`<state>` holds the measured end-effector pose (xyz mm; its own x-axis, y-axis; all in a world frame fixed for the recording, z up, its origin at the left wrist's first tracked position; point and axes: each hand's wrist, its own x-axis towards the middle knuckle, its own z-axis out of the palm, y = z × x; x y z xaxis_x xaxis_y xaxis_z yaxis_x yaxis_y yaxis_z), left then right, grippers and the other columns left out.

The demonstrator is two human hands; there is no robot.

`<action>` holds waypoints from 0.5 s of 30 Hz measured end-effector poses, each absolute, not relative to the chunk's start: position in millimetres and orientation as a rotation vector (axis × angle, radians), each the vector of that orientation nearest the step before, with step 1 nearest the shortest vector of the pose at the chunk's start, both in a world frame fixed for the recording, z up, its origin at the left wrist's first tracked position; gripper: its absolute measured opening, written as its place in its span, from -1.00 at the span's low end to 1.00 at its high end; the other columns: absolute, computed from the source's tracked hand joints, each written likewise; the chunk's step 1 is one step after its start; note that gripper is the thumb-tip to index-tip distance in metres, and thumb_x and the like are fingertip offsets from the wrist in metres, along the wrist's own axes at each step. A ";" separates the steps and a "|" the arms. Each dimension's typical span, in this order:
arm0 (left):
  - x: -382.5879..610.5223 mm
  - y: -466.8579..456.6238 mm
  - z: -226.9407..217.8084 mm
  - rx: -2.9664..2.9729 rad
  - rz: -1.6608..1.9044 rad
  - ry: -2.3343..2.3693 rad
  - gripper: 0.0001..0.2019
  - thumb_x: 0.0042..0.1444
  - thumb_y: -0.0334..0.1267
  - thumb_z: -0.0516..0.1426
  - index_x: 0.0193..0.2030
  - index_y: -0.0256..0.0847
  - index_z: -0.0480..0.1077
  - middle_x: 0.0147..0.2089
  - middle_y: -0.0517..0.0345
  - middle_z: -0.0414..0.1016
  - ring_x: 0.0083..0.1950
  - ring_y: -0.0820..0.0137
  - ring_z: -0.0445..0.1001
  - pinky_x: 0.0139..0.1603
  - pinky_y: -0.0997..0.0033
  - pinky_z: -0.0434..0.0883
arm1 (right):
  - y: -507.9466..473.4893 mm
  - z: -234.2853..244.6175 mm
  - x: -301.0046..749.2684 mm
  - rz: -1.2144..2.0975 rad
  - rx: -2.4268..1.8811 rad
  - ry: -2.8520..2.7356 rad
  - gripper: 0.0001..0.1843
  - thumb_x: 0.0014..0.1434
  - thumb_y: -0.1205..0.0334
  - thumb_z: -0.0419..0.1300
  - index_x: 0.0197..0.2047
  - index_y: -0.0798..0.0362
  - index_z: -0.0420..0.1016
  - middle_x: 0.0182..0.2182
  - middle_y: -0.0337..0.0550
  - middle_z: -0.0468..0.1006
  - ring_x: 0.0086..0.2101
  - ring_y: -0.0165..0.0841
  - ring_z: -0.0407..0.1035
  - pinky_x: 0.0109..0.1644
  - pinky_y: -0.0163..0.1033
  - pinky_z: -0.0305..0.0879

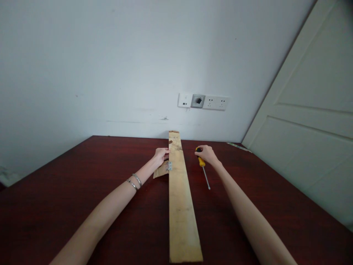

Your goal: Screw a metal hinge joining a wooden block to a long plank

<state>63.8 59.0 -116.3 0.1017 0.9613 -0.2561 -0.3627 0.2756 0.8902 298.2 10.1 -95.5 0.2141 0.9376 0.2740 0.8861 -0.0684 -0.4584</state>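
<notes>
Screwdriver with yellow handle and slim steel shaft (202, 165) is gripped in the closed right hand (206, 154), shaft slanting down over the dark red wooden desk (55, 191). Left hand (161, 156) is laid against the left edge of a long pale wooden plank (182, 209), fingers slightly curled; whether it grips cannot be told. Silver metal hinge (169, 166) is seen between that edge and a small tan piece of wood (160, 170), just below the left hand. Two silver bangles (134, 182) are worn on the left forearm. White wall socket panel (216, 102) is seen beyond the plank's far end.
</notes>
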 end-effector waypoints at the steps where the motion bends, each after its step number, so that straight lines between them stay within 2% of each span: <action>1: 63.8 59.4 -116.5 0.755 1.131 1.011 -0.84 -0.06 -0.67 0.16 -0.37 -0.40 0.39 -0.47 0.04 0.51 -0.51 0.39 0.49 -0.33 0.38 0.47 | 11.3 -98.5 297.3 0.129 -1.973 -1.694 -0.54 -0.05 0.18 0.26 -0.05 0.15 0.57 -0.15 0.04 0.61 -0.09 -0.17 0.47 -0.05 -0.28 0.32; 6: 63.5 59.8 -116.0 0.746 1.141 1.013 -0.83 -0.10 -0.67 0.20 -0.39 -0.40 0.39 -0.47 0.02 0.51 -0.51 0.39 0.49 -0.38 0.41 0.45 | 15.5 -108.0 291.2 0.136 -2.020 -1.756 -0.57 -0.03 0.16 0.26 -0.07 0.12 0.58 -0.13 0.05 0.61 -0.08 -0.15 0.47 -0.05 -0.27 0.32; 15: 63.1 56.6 -113.5 0.754 1.142 1.004 -0.84 -0.08 -0.70 0.15 -0.44 -0.41 0.39 -0.49 0.02 0.51 -0.53 0.40 0.48 -0.40 0.42 0.45 | 14.1 -119.9 288.8 0.144 -2.091 -1.807 -0.63 0.00 0.11 0.23 -0.14 0.11 0.59 -0.19 0.05 0.62 -0.14 -0.16 0.49 -0.13 -0.28 0.32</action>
<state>63.1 56.6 -113.5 0.0965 0.9633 -0.2504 -0.3713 0.2682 0.8890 288.8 14.1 -119.9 0.1714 0.9717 0.1628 0.9335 -0.1074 -0.3421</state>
